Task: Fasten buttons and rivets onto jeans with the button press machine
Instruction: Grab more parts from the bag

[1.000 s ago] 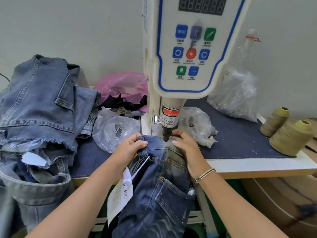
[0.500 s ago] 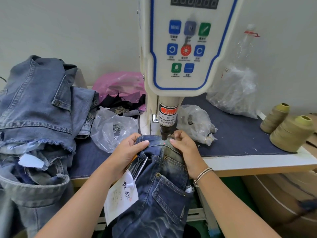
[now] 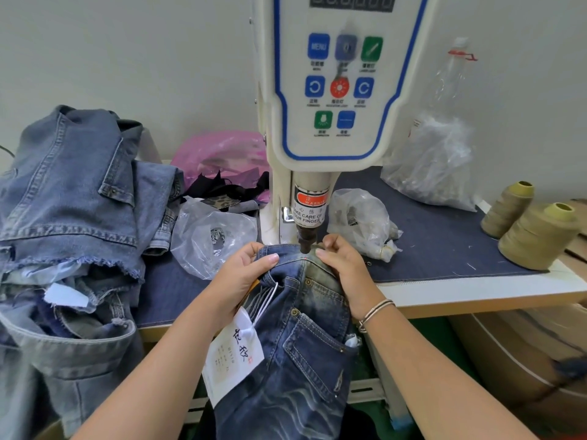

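the dark jeans [image 3: 298,338] hang off the front edge of the counter [image 3: 476,290], their waistband lifted up under the punch [image 3: 306,241] of the button press machine [image 3: 336,90], where a small red light dot falls on the denim. the left hand [image 3: 244,277] grips the waistband from the left, thumb on top and fingers curled beneath the fold; the right hand [image 3: 341,265] pinches the band from the right, fingers bent over its edge just beside the punch. a white paper tag [image 3: 233,354] with handwriting dangles from the jeans below the left hand. the counter is covered by a dark blue cloth [image 3: 438,246] with a pale bare strip along its front. on it, left of the machine, sit a heap of lighter denim garments [image 3: 73,211], a clear plastic bag [image 3: 212,236] and a pink plastic bag [image 3: 222,154] with dark scraps. right of the machine lie a crumpled clear bag [image 3: 359,217], a bigger clear bag [image 3: 435,166] against the wall, and two cones of khaki thread [image 3: 536,236] near the right end. behind everything stands a plain pale wall [image 3: 143,65].
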### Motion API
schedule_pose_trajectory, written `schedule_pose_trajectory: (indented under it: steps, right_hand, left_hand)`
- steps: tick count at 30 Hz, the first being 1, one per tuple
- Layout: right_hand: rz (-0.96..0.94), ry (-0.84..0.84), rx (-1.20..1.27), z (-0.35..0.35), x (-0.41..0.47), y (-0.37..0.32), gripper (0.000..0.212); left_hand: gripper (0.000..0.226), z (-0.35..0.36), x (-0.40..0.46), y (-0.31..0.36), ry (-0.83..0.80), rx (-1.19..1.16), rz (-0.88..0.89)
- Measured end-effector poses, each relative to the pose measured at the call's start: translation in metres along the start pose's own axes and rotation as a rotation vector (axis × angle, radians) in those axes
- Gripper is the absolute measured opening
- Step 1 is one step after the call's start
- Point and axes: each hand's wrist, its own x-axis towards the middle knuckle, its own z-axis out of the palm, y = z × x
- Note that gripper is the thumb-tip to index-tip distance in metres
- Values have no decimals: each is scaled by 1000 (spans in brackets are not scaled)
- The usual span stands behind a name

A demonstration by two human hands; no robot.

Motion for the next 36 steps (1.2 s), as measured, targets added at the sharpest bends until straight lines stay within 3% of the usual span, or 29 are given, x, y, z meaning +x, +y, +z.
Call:
schedule_pose_trajectory:
  steps: [4, 7, 10, 14, 19, 22, 24, 27, 36]
  right_hand:
    - [-10, 10, -62, 2, -2, -3, 32]
    - [-15, 1, -131, 4, -7, -6, 37]
    - [-10, -40, -140, 4, -14, -14, 39]
    - [22, -169, -320, 7, -16, -35, 29]
    - [-70, 53, -397, 9, -5, -39, 24]
    - [-61, 141, -401, 3, -2, -27, 19]
    - [-44, 140, -378, 1, -2, -19, 21]
    - [-58, 113, -343, 0, -3, -14, 24]
    - [9, 39, -84, -7, -4, -14, 23]
  left_hand:
    - [38, 1, 1, 6, 3, 43, -75]
    - [51, 0, 2, 25, -182, 397, -306]
    - [44, -2, 3, 39, -317, 615, -261]
    - [33, -16, 1, 49, -378, 487, -200]
    - [23, -9, 2, 41, -260, 320, -178]
    - [31, 2, 3, 25, -149, 325, -137]
    - [40, 4, 4, 17, -96, 295, -152]
    - [32, 1, 7, 13, -77, 277, -176]
    - [38, 1, 3, 7, -123, 225, -127]
